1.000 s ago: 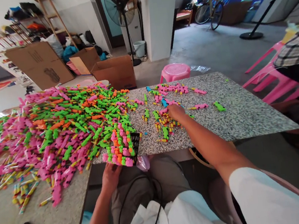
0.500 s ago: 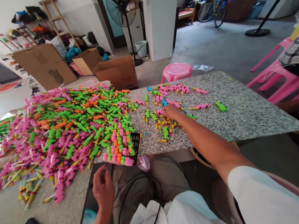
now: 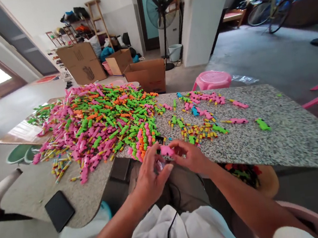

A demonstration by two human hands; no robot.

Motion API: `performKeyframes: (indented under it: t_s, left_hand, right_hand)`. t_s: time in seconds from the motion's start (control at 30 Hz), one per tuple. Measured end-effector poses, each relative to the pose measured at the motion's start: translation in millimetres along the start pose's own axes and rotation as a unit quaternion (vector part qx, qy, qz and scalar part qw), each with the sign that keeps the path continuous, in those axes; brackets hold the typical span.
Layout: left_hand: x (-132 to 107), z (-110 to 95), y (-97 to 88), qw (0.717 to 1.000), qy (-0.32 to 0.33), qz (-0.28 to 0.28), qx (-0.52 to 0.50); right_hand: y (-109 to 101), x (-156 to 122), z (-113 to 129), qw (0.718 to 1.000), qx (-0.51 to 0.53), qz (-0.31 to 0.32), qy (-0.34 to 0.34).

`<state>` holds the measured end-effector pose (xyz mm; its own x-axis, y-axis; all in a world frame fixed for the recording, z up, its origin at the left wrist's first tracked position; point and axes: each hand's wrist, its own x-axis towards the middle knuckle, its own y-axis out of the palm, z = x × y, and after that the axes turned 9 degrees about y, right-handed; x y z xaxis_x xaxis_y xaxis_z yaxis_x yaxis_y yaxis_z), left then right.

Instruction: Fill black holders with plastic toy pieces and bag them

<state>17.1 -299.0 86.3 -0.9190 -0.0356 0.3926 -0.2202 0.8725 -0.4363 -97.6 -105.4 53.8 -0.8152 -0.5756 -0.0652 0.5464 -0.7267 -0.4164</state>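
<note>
Both hands meet at the near edge of the speckled stone table (image 3: 267,140), just above my lap. My left hand (image 3: 150,176) and my right hand (image 3: 191,155) pinch a small pink plastic toy piece (image 3: 166,150) between their fingertips. A big heap of pink, green and orange toy pieces (image 3: 100,120) covers the table's left half. A black tray with rows of stacked pieces (image 3: 146,140) sits at the table edge right behind my hands. Smaller loose pieces and yellow-tipped bits (image 3: 198,131) lie scattered past my right hand.
A black phone (image 3: 59,210) lies on the lower left table. A pink stool (image 3: 211,79) and cardboard boxes (image 3: 147,75) stand beyond the table, with a floor fan (image 3: 161,1) farther back. A basket of pieces (image 3: 246,173) sits under the table on the right.
My right hand pulled back from the scattered pieces to the table edge with a pink piece. My left hand rose from my lap to meet it. The view swung left.
</note>
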Motion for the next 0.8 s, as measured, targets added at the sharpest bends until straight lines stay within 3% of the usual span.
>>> performKeyframes:
  t_s: [0.1,0.2,0.23,0.3,0.33,0.4,0.47,0.53,0.63,0.8]
  left_hand:
    - [5.1,0.5,6.6,0.999,0.031,0.012,0.034]
    - [-4.7,10.1,0.1,0.998,0.044,0.015,0.035]
    - [-8.6,13.7,-3.8,0.998,0.044,0.01,0.039]
    - [-15.2,19.8,-11.4,0.998,0.039,0.003,0.044]
    - [-17.8,22.1,-14.4,0.999,0.034,0.002,0.037]
    - [-22.2,25.0,-17.5,1.0,0.018,0.0,0.001]
    - [-25.7,27.0,-17.6,0.998,-0.003,-0.012,-0.064]
    - [-28.4,29.5,-17.2,0.991,-0.022,-0.028,-0.132]
    - [-29.9,33.3,-21.0,0.989,-0.034,-0.038,-0.142]
    - [-27.0,28.8,-36.3,0.999,0.013,-0.04,0.008]
  right_hand:
    - [19.5,-16.6,4.2,0.993,0.09,0.071,-0.014]
    - [13.4,-3.9,-14.8,0.982,0.127,0.137,0.005]
    - [6.2,6.3,-24.2,0.988,0.101,0.113,0.025]
    - [-11.3,32.0,-43.8,0.996,-0.024,-0.022,0.087]
    - [-19.7,45.7,-52.7,0.98,-0.12,-0.096,0.126]
    - [-31.7,70.8,-66.5,0.922,-0.288,-0.154,0.206]
    - [-35.1,89.0,-74.5,0.87,-0.39,-0.147,0.262]
    - [-32.1,99.6,-78.5,0.844,-0.434,-0.133,0.286]
    - [-25.3,105.9,-82.4,0.83,-0.46,-0.123,0.292]
    - [-20.8,102.7,-88.2,0.825,-0.497,-0.137,0.231]
